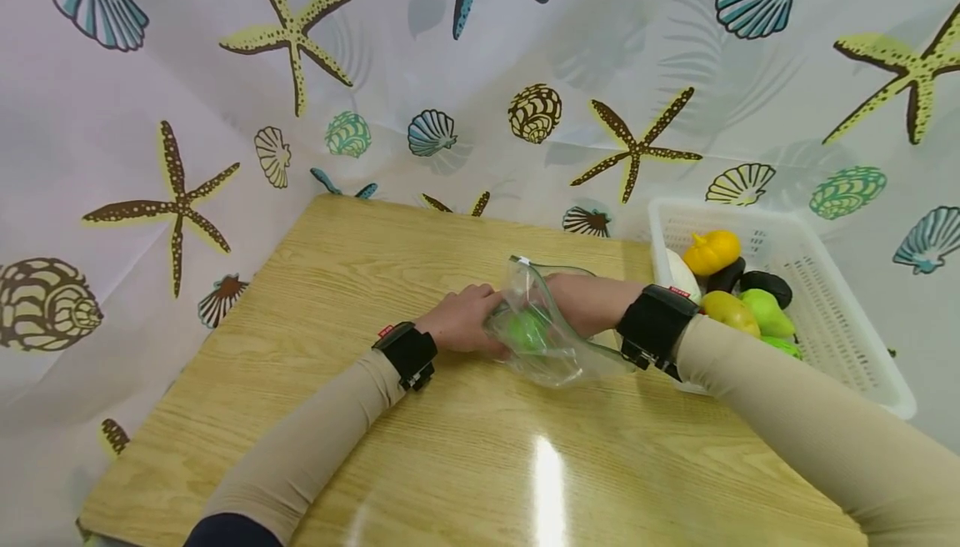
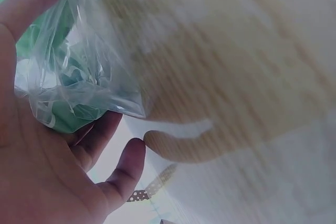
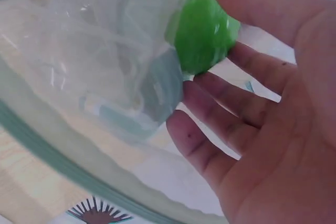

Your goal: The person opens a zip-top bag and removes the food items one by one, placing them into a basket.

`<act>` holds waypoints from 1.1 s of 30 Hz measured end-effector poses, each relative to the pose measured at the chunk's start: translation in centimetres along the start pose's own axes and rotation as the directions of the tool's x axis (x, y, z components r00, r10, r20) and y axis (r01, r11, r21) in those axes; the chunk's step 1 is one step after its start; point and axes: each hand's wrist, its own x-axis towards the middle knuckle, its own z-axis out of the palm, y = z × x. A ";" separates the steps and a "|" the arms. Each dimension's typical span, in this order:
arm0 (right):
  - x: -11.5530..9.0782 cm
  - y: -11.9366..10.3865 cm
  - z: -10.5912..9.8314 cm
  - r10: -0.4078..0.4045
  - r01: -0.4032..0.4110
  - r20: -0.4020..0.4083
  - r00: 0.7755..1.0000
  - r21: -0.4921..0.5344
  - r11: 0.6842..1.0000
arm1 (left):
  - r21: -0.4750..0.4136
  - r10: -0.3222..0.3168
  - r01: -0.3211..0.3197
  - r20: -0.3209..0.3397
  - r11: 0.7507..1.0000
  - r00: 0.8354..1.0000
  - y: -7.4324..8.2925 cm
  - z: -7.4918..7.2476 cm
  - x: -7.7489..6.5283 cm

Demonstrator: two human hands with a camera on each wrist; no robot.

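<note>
A clear zip bag (image 1: 558, 368) with a dark green seal stands open over the table, its mouth towards the right. Inside it is a bright green, glossy rounded thing (image 3: 205, 32); its exact kind is unclear through the plastic. My right hand (image 1: 581, 301) reaches in through the bag's mouth, thumb and fingertips around the green thing. From outside, on the left, my left hand (image 1: 467, 322) holds the bag. In the left wrist view its fingers curl round the crumpled plastic (image 2: 79, 82), with green showing through; two fingers stand free of it.
A white plastic basket (image 1: 855, 305) stands at the right of the wooden table (image 1: 360, 272). In it lie a yellow pumpkin (image 1: 712, 253), a green pear (image 1: 767, 312), a yellow fruit (image 1: 729, 312), dark oval produce (image 1: 765, 287) and a white item (image 1: 684, 274). A patterned curtain (image 1: 480, 72) hangs behind.
</note>
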 end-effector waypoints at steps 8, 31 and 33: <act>0.1 -0.1 1.2 0.066 -0.064 0.036 0.997 -0.046 0.997 | -0.006 -0.013 0.013 0.022 1.000 1.000 0.0 0.2 -0.2; -5.1 -1.9 -5.4 0.303 -0.273 -0.120 0.945 0.215 0.938 | 0.029 -0.016 0.016 0.000 0.999 1.000 -0.1 0.3 0.1; -6.2 -1.9 -6.3 0.322 -0.281 -0.164 0.932 0.230 0.932 | 0.042 -0.011 0.011 0.002 0.999 1.000 0.0 0.3 0.0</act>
